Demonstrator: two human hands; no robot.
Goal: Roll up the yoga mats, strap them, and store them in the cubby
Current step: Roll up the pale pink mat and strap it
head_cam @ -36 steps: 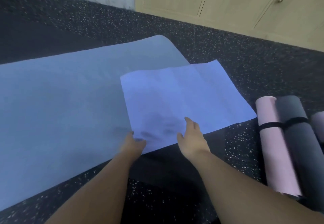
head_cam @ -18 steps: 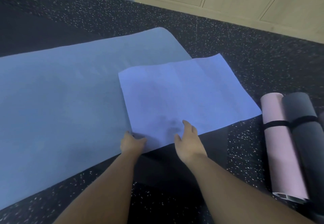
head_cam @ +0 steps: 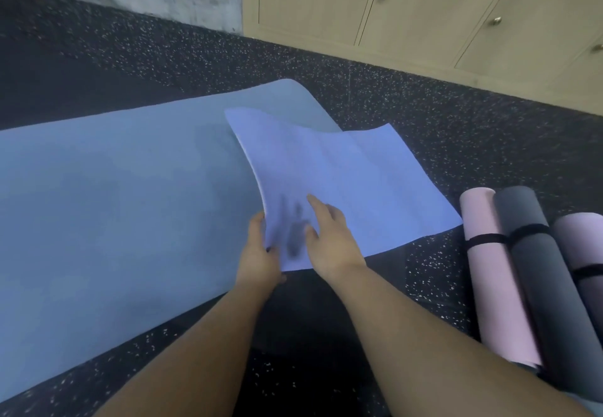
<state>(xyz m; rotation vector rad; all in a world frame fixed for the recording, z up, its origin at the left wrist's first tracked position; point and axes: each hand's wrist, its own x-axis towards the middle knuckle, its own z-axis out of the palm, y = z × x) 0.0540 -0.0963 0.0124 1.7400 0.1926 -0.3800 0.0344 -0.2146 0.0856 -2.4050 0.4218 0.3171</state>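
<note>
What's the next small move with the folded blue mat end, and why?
Probably curl the lifted flap over into a tight first turn. The left hand grips its near corner, the right hand rests flat on top, and the blue mat lies unrolled on the floor.

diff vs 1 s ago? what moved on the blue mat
The folded-over end of the blue mat has lifted off the flat part; its left edge now curls upward. The left hand grips that near corner, and the right hand lies flat on top, moved closer to the left. The rolled mats stay strapped on the floor.
</note>
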